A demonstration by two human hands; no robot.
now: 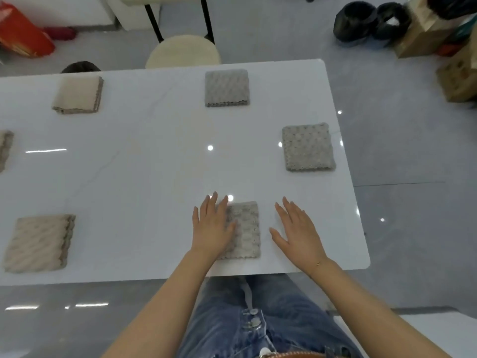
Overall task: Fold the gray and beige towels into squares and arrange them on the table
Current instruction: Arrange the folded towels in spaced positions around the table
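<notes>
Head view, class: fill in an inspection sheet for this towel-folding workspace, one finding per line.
Surface: white glossy table, light glare spots.
Job's things: three folded gray towels; two folded beige towels; another towel cut off at the left edge.
Clutter: nothing seen on the table.
Hands: left hand flat on the nearest gray towel; right hand open beside it.
Cables: nothing seen.
Surroundings: cream stool, black bags, cardboard boxes, red bag.
</notes>
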